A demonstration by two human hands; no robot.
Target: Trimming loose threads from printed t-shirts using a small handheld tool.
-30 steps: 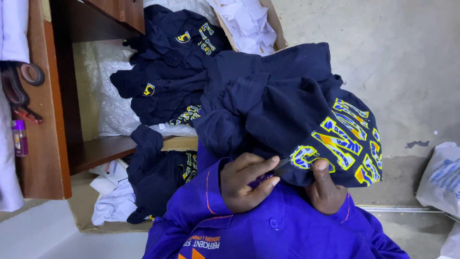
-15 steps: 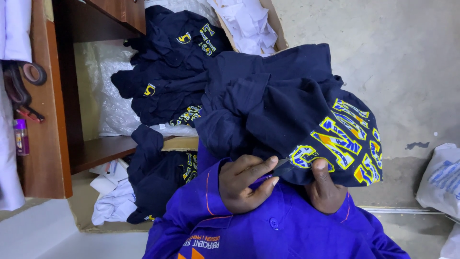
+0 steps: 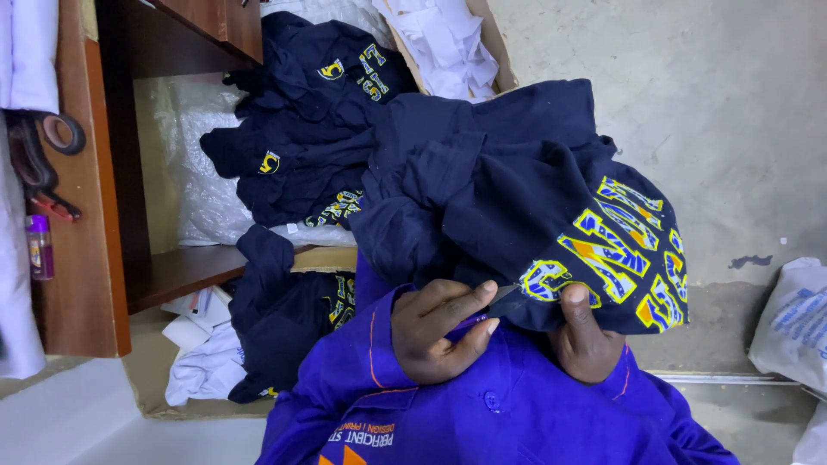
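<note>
Dark navy cloth fills the middle of the view: a navy garment (image 3: 508, 207) with big yellow and blue letters lies bunched on the person's lap, from the middle out toward 3 o'clock. The left hand (image 3: 439, 331), low at about 6 o'clock, is curled, and its thumb and fingers pinch the lower edge of the garment, with something small and dark at the fingertips that I cannot make out. The right hand (image 3: 586, 340), just beside it toward 5 o'clock, grips the same edge from below, thumb pressed up on the lettered part. Both hands rest over a bright purple jacket (image 3: 482, 413) with orange stitching at 6 o'clock. Up at 11 o'clock sits a pile of navy shirts (image 3: 301, 129) with small yellow badges, lying on crinkly clear plastic (image 3: 185, 172). One more navy shirt (image 3: 280, 319) droops at 8 o'clock, touching some white cloth (image 3: 202, 370) below it. A cardboard box (image 3: 495, 47) holding white fabric sits at 12 o'clock. A brown wooden shelf (image 3: 86, 215) stands at 9 o'clock, with scissors (image 3: 39, 155) and a small purple bottle (image 3: 39, 250) beside it. A white plastic bag (image 3: 792, 319) lies on the grey floor (image 3: 715, 103) at 3 o'clock.
</note>
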